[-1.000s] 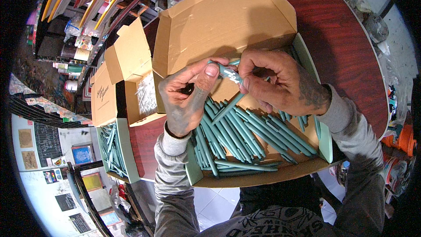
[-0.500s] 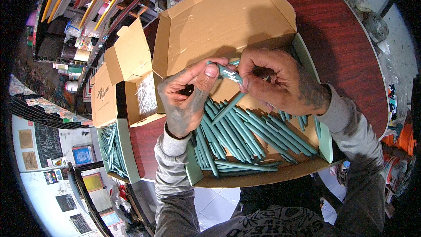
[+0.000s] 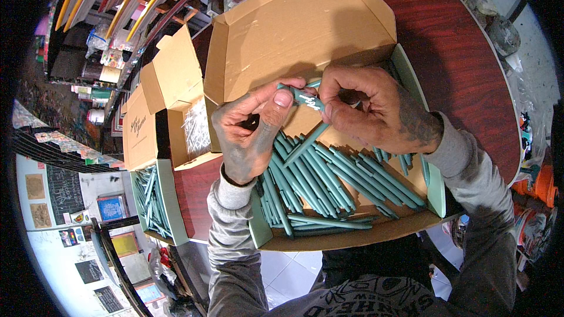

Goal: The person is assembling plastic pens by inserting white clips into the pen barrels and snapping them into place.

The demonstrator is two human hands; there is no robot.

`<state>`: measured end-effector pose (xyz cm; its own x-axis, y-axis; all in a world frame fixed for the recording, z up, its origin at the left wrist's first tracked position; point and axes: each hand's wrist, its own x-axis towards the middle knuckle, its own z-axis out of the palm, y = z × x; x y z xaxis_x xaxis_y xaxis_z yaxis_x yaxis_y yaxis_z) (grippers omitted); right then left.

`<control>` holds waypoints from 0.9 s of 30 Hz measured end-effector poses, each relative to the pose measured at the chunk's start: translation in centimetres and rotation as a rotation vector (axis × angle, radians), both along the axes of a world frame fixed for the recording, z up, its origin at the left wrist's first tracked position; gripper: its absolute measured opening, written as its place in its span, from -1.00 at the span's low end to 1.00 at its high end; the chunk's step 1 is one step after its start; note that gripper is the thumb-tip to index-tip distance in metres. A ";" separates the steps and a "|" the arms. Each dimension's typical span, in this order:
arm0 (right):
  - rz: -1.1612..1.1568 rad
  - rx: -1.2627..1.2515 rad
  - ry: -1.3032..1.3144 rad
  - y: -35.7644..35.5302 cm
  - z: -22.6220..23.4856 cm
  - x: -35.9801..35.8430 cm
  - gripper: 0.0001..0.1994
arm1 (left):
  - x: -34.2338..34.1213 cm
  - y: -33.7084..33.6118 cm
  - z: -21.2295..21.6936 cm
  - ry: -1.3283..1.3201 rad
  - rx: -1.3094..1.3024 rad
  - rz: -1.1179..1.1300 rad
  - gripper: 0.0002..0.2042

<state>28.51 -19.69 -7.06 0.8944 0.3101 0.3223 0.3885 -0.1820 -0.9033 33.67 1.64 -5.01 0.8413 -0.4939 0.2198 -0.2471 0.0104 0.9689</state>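
Between both hands, above the large open cardboard box (image 3: 346, 240), is a teal pen (image 3: 306, 100) with white print on its side. My left hand (image 3: 252, 123) pinches one end between thumb and fingers. The thumb and fingers of my right hand (image 3: 376, 108) close on the other end, which they partly hide. Below, many similar teal pens (image 3: 317, 182) lie in the box, mostly slanting side by side, with a few across the near edge. One loose pen (image 3: 306, 145) rests on top of the pile, just under my hands.
A smaller open box (image 3: 200, 155) with thin white sticks (image 3: 197, 128) stands left of the large box. Further left, a narrow box (image 3: 179, 223) holds more teal pens (image 3: 151, 205). All are on a dark red wooden table (image 3: 464, 82). Racks and jars fill the far left.
The held pen has turned slightly about its length, so its white print shows at a different angle. Both hands stay in nearly the same place.
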 end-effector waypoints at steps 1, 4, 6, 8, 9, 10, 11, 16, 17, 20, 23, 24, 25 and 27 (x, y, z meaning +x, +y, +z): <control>0.002 0.008 0.001 0.1 -0.1 0.0 -0.88 | 0.0 0.0 -0.1 -0.021 0.008 0.005 -0.77; 0.007 0.020 -0.008 0.1 -0.2 0.1 -0.89 | 0.0 -0.1 -0.2 -0.057 0.024 0.016 -0.77; -0.002 0.005 -0.004 0.1 -0.2 0.1 -0.89 | 0.0 -0.1 -0.2 -0.046 0.024 0.022 -0.77; -0.002 -0.014 -0.016 0.0 -0.2 0.1 -0.88 | 0.0 -0.1 -0.1 -0.026 0.034 0.021 -0.77; 0.004 -0.025 -0.031 0.0 -0.1 0.1 -0.88 | 0.0 -0.1 0.0 -0.018 0.039 0.022 -0.77; 0.008 -0.020 -0.022 0.0 -0.1 0.1 -0.88 | 0.0 0.0 0.0 -0.014 0.046 0.024 -0.77; 0.012 -0.015 -0.013 0.0 -0.1 0.1 -0.88 | 0.0 0.1 0.1 -0.010 0.054 0.026 -0.77; 0.009 -0.012 0.055 0.0 0.0 -0.1 -0.88 | 0.1 0.0 0.1 -0.040 0.069 0.025 -0.75; 0.009 -0.022 0.056 0.0 0.1 -0.1 -0.87 | 0.2 0.1 -0.1 -0.059 0.071 0.018 -0.75; 0.009 -0.043 0.048 0.2 0.2 0.0 -0.86 | 0.4 0.3 -0.4 -0.092 0.053 0.000 -0.74; 0.005 -0.036 0.019 -0.3 0.0 0.0 -0.85 | 0.0 -0.3 0.2 -0.090 0.084 0.009 -0.74; 0.001 -0.042 0.018 -0.3 0.0 0.1 -0.85 | 0.0 -0.2 0.1 -0.080 0.091 0.017 -0.74; -0.004 -0.048 0.012 -0.2 -0.1 0.1 -0.84 | 0.0 -0.1 0.1 -0.075 0.099 0.017 -0.75; -0.013 -0.061 -0.004 -0.2 -0.1 0.1 -0.83 | 0.1 0.0 0.1 -0.064 0.117 0.018 -0.75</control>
<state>28.66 -19.84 -7.18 0.8971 0.3180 0.3067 0.3896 -0.2418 -0.8887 33.75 1.67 -4.90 0.8363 -0.5042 0.2152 -0.3078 -0.1070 0.9454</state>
